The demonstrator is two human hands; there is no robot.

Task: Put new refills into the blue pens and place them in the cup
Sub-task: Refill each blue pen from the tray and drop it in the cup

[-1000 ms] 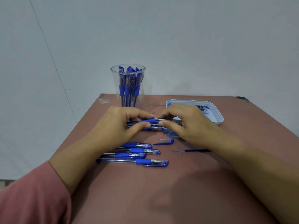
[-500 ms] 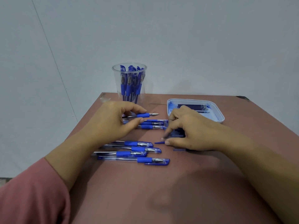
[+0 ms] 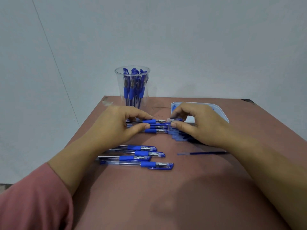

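Where hands meet: left hand (image 3: 116, 125) pinches a blue pen (image 3: 149, 121) by its grip, tip bare.
Right hand (image 3: 204, 125): pinches a clear cap (image 3: 171, 120) just beside that tip.

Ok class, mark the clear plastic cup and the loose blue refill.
Clear plastic cup (image 3: 121, 83): head view, left wall.
Loose blue refill (image 3: 202, 153): head view, mid-shaft.
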